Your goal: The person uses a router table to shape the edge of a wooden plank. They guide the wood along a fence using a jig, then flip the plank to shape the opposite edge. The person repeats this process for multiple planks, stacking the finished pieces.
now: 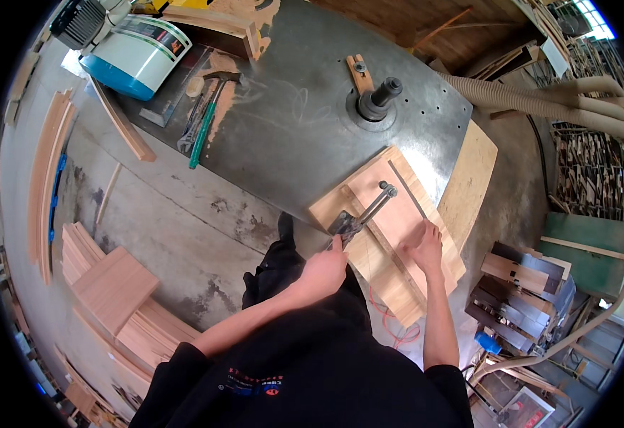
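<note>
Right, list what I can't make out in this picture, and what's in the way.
All in the head view:
- Handle end of the metal clamp: covered by the left hand.
- Palm of the right hand, and anything under it: hidden by the hand's own back.
- The person's right foot: out of sight below the wooden jig and black shirt.
- Far ends of the ribbed hoses: cut off at the right fisheye rim.

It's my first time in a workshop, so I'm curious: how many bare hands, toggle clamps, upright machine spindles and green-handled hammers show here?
Left hand plus right hand: 2
Toggle clamp: 1
Upright machine spindle: 1
Green-handled hammer: 1
Total: 5
</note>
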The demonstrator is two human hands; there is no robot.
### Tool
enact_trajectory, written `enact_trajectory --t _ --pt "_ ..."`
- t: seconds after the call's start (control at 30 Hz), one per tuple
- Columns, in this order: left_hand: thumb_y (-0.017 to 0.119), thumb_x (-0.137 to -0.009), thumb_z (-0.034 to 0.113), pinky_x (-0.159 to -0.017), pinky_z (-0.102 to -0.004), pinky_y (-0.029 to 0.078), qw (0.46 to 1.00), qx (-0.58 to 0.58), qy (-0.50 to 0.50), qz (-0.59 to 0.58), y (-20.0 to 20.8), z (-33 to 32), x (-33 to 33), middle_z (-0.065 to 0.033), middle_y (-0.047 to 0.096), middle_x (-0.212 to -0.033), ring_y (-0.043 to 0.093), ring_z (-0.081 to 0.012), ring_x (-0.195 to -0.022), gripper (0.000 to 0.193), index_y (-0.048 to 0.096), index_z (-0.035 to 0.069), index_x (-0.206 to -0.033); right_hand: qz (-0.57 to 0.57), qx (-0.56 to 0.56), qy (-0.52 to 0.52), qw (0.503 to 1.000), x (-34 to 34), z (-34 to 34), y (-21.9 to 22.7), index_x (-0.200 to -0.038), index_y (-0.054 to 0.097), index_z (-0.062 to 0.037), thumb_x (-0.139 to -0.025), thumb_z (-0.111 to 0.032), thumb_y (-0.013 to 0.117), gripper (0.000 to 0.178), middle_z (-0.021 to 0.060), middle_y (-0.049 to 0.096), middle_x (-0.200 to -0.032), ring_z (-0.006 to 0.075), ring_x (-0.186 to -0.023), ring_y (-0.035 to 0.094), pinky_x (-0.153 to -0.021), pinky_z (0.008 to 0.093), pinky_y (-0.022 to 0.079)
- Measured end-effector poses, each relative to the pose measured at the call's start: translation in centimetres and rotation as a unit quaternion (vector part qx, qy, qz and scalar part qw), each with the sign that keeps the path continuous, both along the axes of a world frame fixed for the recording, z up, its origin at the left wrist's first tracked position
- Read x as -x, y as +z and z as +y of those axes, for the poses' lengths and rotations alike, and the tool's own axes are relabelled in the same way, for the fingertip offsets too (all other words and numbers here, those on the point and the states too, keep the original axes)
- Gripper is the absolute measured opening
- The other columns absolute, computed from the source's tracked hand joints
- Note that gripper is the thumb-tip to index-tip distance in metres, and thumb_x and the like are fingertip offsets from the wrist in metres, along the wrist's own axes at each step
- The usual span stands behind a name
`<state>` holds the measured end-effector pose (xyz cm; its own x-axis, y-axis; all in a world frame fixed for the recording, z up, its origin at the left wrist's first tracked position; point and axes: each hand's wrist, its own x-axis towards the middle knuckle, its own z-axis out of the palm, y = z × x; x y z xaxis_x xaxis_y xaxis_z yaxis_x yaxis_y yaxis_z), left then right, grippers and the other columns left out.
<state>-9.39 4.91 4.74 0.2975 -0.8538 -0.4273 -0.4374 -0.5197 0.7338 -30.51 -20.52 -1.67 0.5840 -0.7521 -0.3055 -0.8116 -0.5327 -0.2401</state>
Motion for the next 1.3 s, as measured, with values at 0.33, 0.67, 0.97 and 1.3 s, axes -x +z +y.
enact_trajectory --t 0.33,0.67,0.97,1.3 --pt "0.054 -0.103 0.024 -0.072 -0.055 0.056 0.996 -0.063 0.069 0.004 -0.1 -0.8 0.0 -0.0258 0.072 -0.095 0.07 -0.0472 -0.079 0.054 0.04 -0.009 -0.144 -0.01 0.055 -0.063 0.997 -2.0 0.7 -1.1 -0.131 0.052 0.0029 -0.086 -0.052 0.079 0.076 0.024 0.056 -0.129 0.0429 -0.122 0.054 -0.102 0.0554 0.045" --pt "0.056 -0.104 0.035 -0.089 -0.0534 0.053 0.992 -0.032 0.125 -0.002 -4.1 -2.0 0.7 -0.0292 0.07 -0.113 0.066 -0.0476 -0.105 0.051 0.047 0.002 -0.143 -0.097 0.151 -0.095 0.979 -3.1 1.0 -2.7 -0.111 0.056 0.0018 -0.09 -0.042 0.073 0.051 0.0196 0.058 -0.113 0.0387 -0.109 0.053 -0.097 0.0508 0.04" --pt "0.055 -0.105 0.034 -0.093 -0.0538 0.052 0.988 -0.104 0.111 -0.013 -3.0 -3.2 -1.0 -0.0246 0.07 -0.12 0.065 -0.0468 -0.11 0.047 0.049 0.007 -0.143 -0.112 0.141 -0.126 0.976 -4.2 1.4 -2.5 -0.111 0.056 -0.0009 -0.091 -0.041 0.071 0.047 0.0198 0.058 -0.119 0.0383 -0.115 0.051 -0.102 0.0513 0.039" --pt "0.054 -0.105 0.04 -0.084 -0.0574 0.053 0.989 -0.068 0.027 -0.129 -4.1 -2.4 -12.3 -0.0266 0.073 -0.101 0.068 -0.0483 -0.097 0.044 0.059 0.003 -0.128 -0.092 0.169 -0.203 0.96 -12.8 5.4 -2.8 -0.109 0.059 -0.0027 -0.094 -0.041 0.066 0.042 0.0187 0.06 -0.116 0.036 -0.116 0.053 -0.103 0.0507 0.039"
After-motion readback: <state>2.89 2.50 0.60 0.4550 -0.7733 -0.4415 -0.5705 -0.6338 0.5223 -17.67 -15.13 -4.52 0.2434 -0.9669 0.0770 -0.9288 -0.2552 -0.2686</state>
